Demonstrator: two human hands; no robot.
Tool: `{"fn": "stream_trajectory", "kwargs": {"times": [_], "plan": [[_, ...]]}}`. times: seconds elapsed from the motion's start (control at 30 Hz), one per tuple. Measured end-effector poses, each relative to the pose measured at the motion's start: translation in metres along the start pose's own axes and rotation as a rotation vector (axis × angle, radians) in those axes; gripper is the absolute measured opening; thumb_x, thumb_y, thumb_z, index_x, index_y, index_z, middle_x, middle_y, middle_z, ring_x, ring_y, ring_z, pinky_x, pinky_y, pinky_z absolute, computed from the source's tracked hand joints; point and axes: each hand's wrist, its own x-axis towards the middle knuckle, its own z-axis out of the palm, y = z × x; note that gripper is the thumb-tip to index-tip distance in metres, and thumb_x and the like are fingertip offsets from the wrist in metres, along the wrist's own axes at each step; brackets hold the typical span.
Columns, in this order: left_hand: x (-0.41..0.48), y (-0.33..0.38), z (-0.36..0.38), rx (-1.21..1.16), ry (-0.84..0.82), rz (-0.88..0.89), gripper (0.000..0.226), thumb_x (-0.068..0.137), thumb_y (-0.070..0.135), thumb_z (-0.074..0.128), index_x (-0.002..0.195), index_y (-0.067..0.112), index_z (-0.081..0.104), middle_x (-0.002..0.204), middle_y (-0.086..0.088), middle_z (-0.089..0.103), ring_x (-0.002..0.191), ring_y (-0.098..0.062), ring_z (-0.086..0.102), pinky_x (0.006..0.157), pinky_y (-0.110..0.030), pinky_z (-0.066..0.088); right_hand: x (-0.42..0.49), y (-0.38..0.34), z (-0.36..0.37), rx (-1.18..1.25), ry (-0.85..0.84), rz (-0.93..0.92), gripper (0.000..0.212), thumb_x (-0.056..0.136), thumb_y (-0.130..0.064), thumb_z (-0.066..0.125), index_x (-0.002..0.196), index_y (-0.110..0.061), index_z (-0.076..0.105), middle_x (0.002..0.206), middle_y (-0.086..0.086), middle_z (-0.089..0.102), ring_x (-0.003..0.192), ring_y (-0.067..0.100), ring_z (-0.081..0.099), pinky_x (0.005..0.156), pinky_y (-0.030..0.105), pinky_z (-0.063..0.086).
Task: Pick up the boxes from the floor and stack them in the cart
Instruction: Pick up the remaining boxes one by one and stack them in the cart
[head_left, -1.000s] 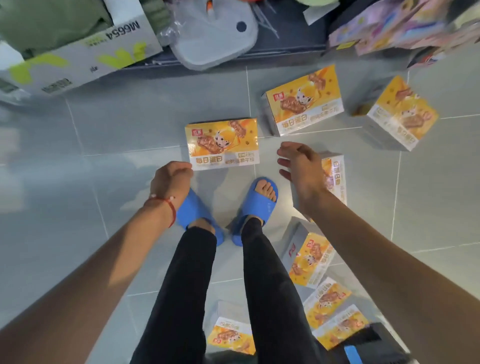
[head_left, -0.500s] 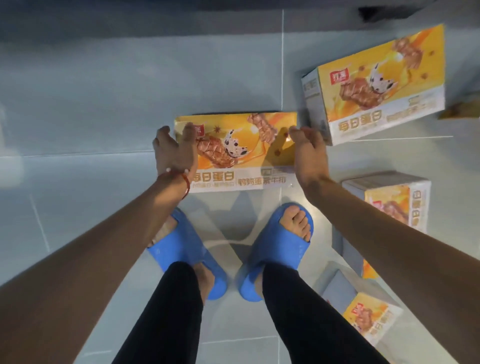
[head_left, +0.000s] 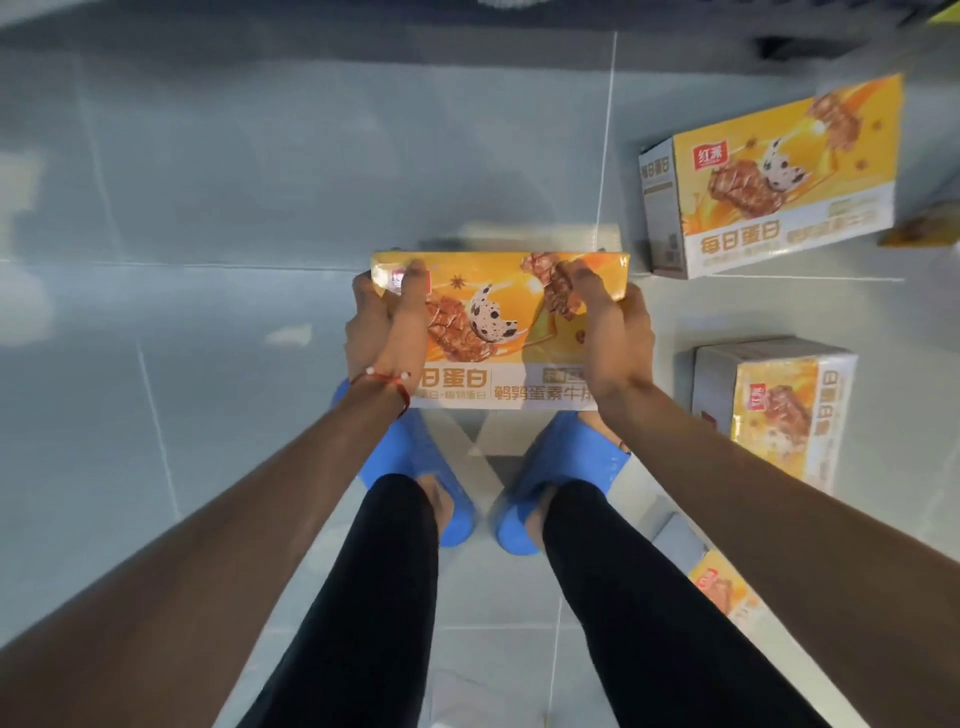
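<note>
Item under handling: one yellow box (head_left: 498, 332), printed face up, long side across the view. It is held in front of the person, over the toes of two blue slippers (head_left: 405, 457), and it hides their front ends. Its far edge is blurred.

Surroundings: a second box (head_left: 779, 176) of the same print lies flat on the grey tiled floor (head_left: 208, 208) at upper right, near the held box's far right corner but apart from it. A third box (head_left: 774, 410) stands on the floor to the right, just beyond the right forearm. A fourth box (head_left: 722, 587) lies at lower right, partly covered by that forearm. Legs in black trousers fill the lower centre.

Grip: the left hand (head_left: 384, 322), with a red string bracelet (head_left: 387, 382) at the wrist, clasps the box's left end, thumb on the printed face beside the red logo. The right hand (head_left: 613, 332) clasps the right end, thumb likewise on top. On both hands the remaining fingers curl round the ends, and their tips are hidden by the box
</note>
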Motion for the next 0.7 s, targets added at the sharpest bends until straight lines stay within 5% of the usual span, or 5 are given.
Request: {"fn": "stream_trajectory", "kwargs": {"times": [0.17,0.37,0.53,0.7], "plan": [[-0.069,0.002,-0.056,-0.063,0.037,0.001,0.050,0.097,0.064,0.041,0.123,0.022,0.050,0.084,0.011,0.056,0.093,-0.029,0.058,0.088,-0.038,0.046,-0.081,-0.018,-0.022,-0.025,0.008,-0.021,0.070,0.064,-0.076,0.060,0.116,-0.029,0.060,0.110,-0.004,0.070,0.109,0.024,0.066,0.104,0.050,0.050],[-0.165,0.007,-0.122,-0.218,0.113,-0.036,0.057,0.084,0.076,0.039,0.107,0.025,0.051,0.087,0.008,0.066,0.088,-0.023,0.065,0.090,-0.046,0.054,-0.190,-0.057,-0.055,-0.074,0.025,-0.066,0.066,0.069,-0.074,0.057,0.115,-0.027,0.057,0.107,-0.007,0.068,0.106,0.022,0.065,0.102,0.050,0.050],[-0.246,0.023,-0.182,-0.317,0.182,-0.083,0.049,0.092,0.072,0.040,0.099,0.024,0.044,0.078,0.006,0.065,0.082,-0.019,0.066,0.078,-0.036,0.049,-0.269,-0.080,-0.083,-0.058,-0.001,-0.137,0.047,0.083,-0.069,0.063,0.111,-0.033,0.052,0.112,-0.009,0.068,0.110,0.020,0.066,0.100,0.048,0.054],[-0.315,0.030,-0.242,-0.415,0.203,-0.082,0.049,0.087,0.073,0.050,0.094,0.027,0.038,0.078,0.003,0.067,0.080,-0.018,0.067,0.080,-0.037,0.051,-0.351,-0.102,-0.106,-0.066,-0.048,-0.163,0.055,0.086,-0.063,0.068,0.125,-0.030,0.050,0.119,-0.004,0.067,0.109,0.019,0.067,0.094,0.044,0.056]]}}
